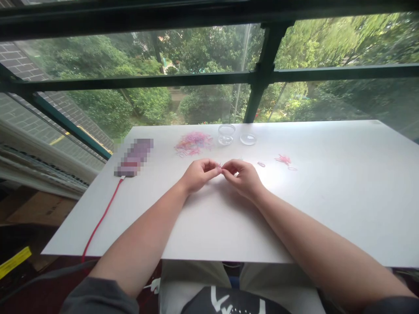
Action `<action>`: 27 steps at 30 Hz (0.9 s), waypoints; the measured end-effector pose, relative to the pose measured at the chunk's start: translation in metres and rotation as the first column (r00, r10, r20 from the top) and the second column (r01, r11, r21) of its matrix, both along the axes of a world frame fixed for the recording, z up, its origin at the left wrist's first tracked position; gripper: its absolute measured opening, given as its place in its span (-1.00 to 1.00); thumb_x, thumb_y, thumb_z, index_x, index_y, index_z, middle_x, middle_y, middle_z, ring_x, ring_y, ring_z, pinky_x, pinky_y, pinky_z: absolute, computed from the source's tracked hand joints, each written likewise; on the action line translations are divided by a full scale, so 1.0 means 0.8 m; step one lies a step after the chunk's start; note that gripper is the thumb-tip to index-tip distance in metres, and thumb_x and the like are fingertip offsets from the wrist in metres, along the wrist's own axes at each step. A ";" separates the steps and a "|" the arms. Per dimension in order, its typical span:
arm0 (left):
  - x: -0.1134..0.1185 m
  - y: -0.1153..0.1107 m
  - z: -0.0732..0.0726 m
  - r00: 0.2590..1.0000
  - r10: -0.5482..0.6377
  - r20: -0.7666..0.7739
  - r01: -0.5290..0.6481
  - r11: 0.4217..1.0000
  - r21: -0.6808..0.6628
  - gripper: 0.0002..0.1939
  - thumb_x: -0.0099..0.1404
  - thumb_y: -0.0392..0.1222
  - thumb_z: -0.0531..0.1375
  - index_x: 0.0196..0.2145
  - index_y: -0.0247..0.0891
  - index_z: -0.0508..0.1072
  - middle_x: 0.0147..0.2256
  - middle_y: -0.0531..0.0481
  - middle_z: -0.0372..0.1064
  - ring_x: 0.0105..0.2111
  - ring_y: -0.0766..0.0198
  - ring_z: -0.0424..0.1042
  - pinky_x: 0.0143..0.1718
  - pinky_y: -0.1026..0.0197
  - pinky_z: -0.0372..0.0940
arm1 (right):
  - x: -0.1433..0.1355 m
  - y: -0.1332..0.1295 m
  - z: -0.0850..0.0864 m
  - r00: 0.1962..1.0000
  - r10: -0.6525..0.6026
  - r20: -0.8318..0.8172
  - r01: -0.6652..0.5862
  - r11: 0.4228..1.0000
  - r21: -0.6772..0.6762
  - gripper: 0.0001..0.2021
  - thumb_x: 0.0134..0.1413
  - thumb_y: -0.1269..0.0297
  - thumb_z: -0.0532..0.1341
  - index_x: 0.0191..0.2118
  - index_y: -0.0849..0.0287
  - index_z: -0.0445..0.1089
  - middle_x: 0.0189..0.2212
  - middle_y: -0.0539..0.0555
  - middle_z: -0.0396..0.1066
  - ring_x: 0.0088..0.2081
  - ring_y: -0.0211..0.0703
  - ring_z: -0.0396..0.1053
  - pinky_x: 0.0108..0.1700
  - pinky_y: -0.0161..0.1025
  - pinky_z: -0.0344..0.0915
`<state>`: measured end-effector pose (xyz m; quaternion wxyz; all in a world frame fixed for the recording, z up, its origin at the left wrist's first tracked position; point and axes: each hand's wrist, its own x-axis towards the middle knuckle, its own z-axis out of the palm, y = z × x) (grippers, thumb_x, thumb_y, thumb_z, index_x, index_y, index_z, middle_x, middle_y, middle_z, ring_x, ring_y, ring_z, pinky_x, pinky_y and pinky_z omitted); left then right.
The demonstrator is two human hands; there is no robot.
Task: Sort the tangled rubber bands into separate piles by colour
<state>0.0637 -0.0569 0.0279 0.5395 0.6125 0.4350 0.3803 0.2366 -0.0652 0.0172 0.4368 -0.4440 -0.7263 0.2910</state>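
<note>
Above the middle of the white table, my left hand (198, 176) and my right hand (245, 178) meet fingertip to fingertip. Both are closed in a pinch on a small pinkish rubber band (219, 165), mostly hidden by the fingers. Beyond my left hand lies a loose pile of thin rubber bands (194, 143) in pink, purple and orange. To the right of my right hand are a single small loop (261, 164), a little heap of pink-red bands (283, 159) and a pale pink loop (292, 168).
Near the table's far edge stand a clear round container (226, 134) and a shallow clear lid (248, 139). A blurred-out phone (134, 157) lies at the left, its red cable (103, 216) running over the front edge. Green-framed windows rise behind the white table (340, 196).
</note>
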 end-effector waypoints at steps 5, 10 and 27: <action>-0.003 0.000 0.002 0.999 -0.002 -0.039 0.001 1.000 -0.017 -0.70 0.08 0.02 0.25 -0.46 -0.33 0.44 -0.53 0.00 0.37 -0.49 0.35 0.32 -0.45 0.30 0.16 | 0.000 -0.005 0.004 0.993 0.075 0.096 -0.086 0.989 0.120 -0.94 -0.03 0.41 0.16 -0.45 0.19 0.38 -0.52 -0.01 0.41 -0.48 -0.31 0.29 -0.37 -0.35 0.24; -0.001 0.000 0.003 0.998 0.030 -0.047 -0.031 0.999 -0.039 -0.72 0.07 0.00 0.24 -0.47 -0.31 0.42 -0.49 0.00 0.39 -0.47 0.34 0.34 -0.48 0.31 0.16 | 0.000 -0.006 0.009 0.981 0.083 0.176 -0.114 0.977 0.178 -0.93 -0.01 0.40 0.14 -0.44 0.16 0.35 -0.50 0.02 0.39 -0.44 -0.27 0.29 -0.32 -0.32 0.25; -0.024 0.024 -0.003 0.936 0.311 -0.162 -0.281 0.941 0.187 -0.69 0.07 0.04 0.24 -0.44 -0.32 0.49 -0.42 -0.09 0.49 -0.44 0.27 0.42 -0.45 0.28 0.26 | -0.001 0.045 -0.001 0.910 -0.150 0.387 0.082 0.979 0.188 -0.86 -0.02 0.39 0.16 -0.35 0.18 0.47 -0.40 0.07 0.47 -0.39 -0.19 0.34 -0.22 -0.27 0.23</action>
